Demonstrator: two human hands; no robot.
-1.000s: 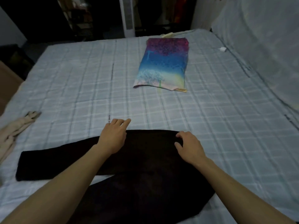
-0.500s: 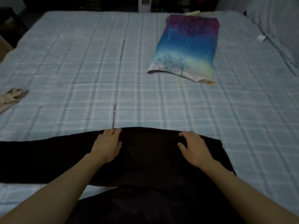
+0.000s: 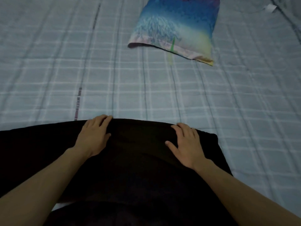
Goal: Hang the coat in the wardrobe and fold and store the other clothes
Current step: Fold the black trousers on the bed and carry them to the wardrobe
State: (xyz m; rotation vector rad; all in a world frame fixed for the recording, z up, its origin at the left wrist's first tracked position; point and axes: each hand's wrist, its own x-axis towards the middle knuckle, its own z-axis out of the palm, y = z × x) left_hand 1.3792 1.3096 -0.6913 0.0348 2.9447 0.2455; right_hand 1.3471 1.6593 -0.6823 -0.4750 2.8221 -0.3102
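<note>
A bed is covered by a pale blue-grey checked sheet (image 3: 211, 98), by which nearly the whole view is filled. Across the near part of it a black garment (image 3: 138, 160) is spread. Its cloth is seen as matte, dark and without any pattern, and little detail can be made out in the dim light. Its far edge is formed as a soft, rounded line running left to right; at the right it is ended in a squared corner, while at the left a long band is carried out of view. Nearer still, a second dark layer is seen, set apart from the band by a sliver of sheet at the near left.

At the far right of centre a folded printed cloth (image 3: 175, 25) in blue, purple and pale yellow is laid flat on the sheet, well apart from the black garment.

The left hand (image 3: 93, 137) is laid palm down on the garment, fingers straight and together, its tips at the far edge. The right hand (image 3: 187, 144) is likewise pressed flat, thumb spread leftward. Nothing is gripped by either.

A small white tag (image 3: 270, 8) is seen at the far right.
</note>
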